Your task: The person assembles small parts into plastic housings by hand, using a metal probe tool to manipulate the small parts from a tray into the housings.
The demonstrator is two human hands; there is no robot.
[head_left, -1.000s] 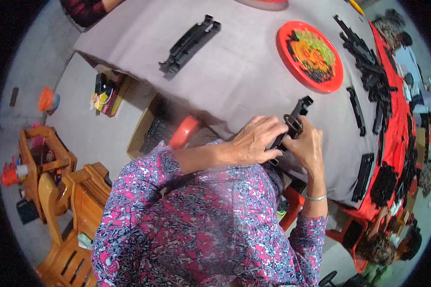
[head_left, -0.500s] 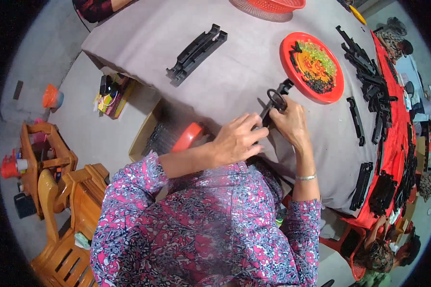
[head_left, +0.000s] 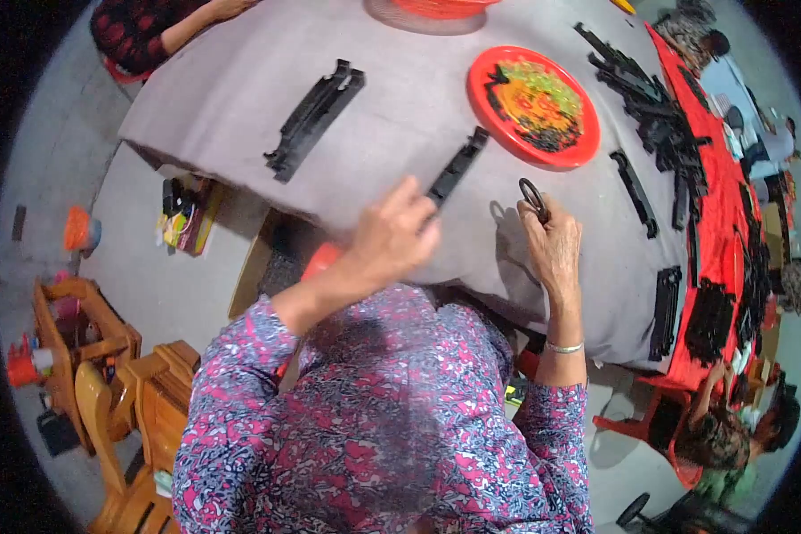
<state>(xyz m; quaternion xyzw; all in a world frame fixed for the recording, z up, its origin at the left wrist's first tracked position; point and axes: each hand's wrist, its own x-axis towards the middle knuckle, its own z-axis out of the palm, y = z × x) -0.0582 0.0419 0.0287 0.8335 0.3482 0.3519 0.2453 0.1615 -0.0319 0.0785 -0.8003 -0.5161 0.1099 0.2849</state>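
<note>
My left hand is closed on the near end of a long black plastic strip, somewhat blurred. The strip points away from me, and its far end comes close to the rim of a red plate. Small black, orange and green pieces show on that plate. Farther right, above the grey cloth, my right hand grips a tool with a black ring-shaped handle; the rest of the tool is hidden in the fist. To the left lie two black plastic strips side by side.
Black strips are piled along the right, beside a red cloth. A red basket stands at the far edge. Another person's arm rests at the far left. Wooden chairs stand on the floor at left.
My hands have moved apart. The left has shifted left with the black strip, while the right has come away from it holding the ring-handled tool. The whole view has also shifted.
</note>
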